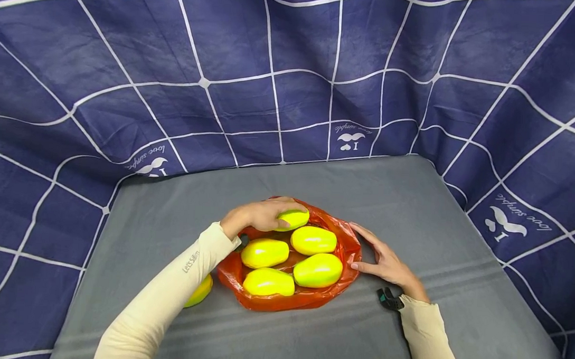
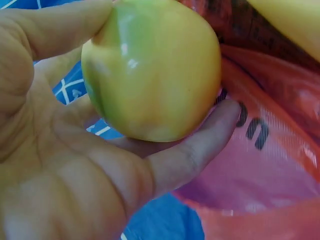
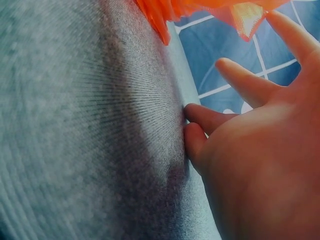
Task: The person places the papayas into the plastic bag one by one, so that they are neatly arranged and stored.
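Observation:
My left hand (image 1: pixel 263 214) grips a yellow-green mango-like fruit (image 1: pixel 294 219) at the far side of a red plastic bag (image 1: pixel 283 305). In the left wrist view, fingers and thumb curve round this fruit (image 2: pixel 155 75), and black lettering shows on the bag (image 2: pixel 245 175). The bag's mouth is spread wide, with several similar fruits inside, among them a near one (image 1: pixel 268 282). At the bag's right side, my right hand (image 1: pixel 384 259) has its fingers extended. A fingertip touches the bag (image 3: pixel 250 17) in the right wrist view.
Another yellow-green fruit (image 1: pixel 200 291) lies outside the bag on the left, partly hidden by the left sleeve (image 1: pixel 169 286). Everything rests on a grey cloth surface (image 1: pixel 358 335). A blue curtain with white grid lines (image 1: pixel 301 53) hangs behind and at both sides.

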Demonstrator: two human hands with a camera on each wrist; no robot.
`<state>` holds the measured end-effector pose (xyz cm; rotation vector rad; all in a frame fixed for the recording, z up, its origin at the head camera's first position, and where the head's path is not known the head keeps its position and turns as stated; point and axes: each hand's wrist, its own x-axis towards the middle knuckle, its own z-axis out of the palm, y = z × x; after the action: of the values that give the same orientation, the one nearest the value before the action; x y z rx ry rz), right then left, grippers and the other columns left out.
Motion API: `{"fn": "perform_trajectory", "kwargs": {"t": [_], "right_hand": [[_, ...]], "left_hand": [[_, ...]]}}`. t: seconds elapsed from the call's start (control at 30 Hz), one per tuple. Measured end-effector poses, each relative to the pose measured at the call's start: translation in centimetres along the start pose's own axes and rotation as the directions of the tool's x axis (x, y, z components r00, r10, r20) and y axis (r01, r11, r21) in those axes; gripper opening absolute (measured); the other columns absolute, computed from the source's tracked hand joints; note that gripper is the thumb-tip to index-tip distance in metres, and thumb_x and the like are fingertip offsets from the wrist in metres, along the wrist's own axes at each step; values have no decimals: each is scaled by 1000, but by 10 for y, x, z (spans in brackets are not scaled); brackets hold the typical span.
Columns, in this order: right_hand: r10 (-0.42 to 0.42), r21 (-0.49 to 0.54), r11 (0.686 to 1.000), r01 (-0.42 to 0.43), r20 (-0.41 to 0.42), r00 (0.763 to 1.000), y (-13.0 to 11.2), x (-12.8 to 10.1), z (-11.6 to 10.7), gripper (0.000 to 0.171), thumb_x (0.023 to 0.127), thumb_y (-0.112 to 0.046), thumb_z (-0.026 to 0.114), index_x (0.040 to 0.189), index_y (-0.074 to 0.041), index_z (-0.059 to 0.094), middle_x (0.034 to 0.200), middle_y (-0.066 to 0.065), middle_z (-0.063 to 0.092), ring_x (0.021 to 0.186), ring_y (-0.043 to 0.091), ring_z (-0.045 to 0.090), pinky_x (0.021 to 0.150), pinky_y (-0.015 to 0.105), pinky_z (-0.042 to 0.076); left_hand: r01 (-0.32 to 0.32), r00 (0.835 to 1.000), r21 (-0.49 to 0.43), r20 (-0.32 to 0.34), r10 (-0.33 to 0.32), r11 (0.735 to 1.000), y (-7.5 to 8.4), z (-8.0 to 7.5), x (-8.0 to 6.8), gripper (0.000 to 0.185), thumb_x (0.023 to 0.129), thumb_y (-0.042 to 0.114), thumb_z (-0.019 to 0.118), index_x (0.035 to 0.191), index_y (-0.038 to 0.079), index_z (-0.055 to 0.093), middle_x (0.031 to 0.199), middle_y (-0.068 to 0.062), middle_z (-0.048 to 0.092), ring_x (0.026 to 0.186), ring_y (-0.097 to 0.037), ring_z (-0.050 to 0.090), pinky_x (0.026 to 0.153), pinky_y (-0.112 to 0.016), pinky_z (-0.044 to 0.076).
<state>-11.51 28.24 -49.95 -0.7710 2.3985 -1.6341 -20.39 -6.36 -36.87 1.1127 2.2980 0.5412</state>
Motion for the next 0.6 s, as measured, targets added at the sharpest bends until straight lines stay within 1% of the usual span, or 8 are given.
{"fn": "perform_trajectory", "kwargs": {"t": [0.1,0.2,0.27,0.37,0.47,0.53,0.6], "right_hand": [[5,3,1000,-5,2,1000,0,1,-1,88,85,-6,79,158,-19,32,164,5,29,149,3,24,117,11,20],[-1,9,1000,1,6,1000,-1,1,-1,88,85,-6,79,158,-18,32,164,6,29,149,3,23,117,11,20],[-6,16,1000,6,9,1000,0,1,-1,89,84,-5,79,158,-16,31,164,7,28,149,3,22,117,11,19],[-4,16,1000,4,9,1000,0,1,0,88,85,-4,79,158,-16,31,164,8,29,149,2,22,116,10,19],[-2,21,1000,2,9,1000,1,1,0,88,85,-5,78,158,-16,31,164,7,29,149,3,22,116,9,18],[-1,23,1000,0,9,1000,2,0,-1,87,85,-5,78,158,-16,31,163,7,29,149,3,22,115,9,18],[7,24,1000,-7,8,1000,2,0,-1,87,85,-5,78,158,-17,32,163,6,29,149,2,22,115,8,18]], "left_hand": [[-16,999,10,-28,16,1000,2,3,6,53,101,9,56,151,11,42,155,-15,40,144,-32,35,120,-48,29],[-25,998,29,-50,26,999,2,7,12,53,101,8,57,151,11,43,152,-15,43,141,-31,38,119,-48,32],[-7,998,33,-64,9,999,1,9,14,53,100,7,57,152,13,43,149,-14,44,138,-31,38,116,-49,34],[24,996,33,-81,-21,999,1,13,17,54,101,8,56,152,17,43,140,-15,47,128,-31,37,110,-50,38],[57,996,27,-73,-55,998,1,15,19,55,101,6,54,153,19,41,131,-16,44,118,-31,35,104,-49,40],[61,996,27,-64,-59,998,0,16,21,56,100,1,53,152,17,42,131,-16,44,118,-30,36,104,-47,40],[52,997,35,-62,-50,998,0,16,23,56,98,-3,52,151,14,44,133,-16,45,120,-30,38,105,-47,40]]}}
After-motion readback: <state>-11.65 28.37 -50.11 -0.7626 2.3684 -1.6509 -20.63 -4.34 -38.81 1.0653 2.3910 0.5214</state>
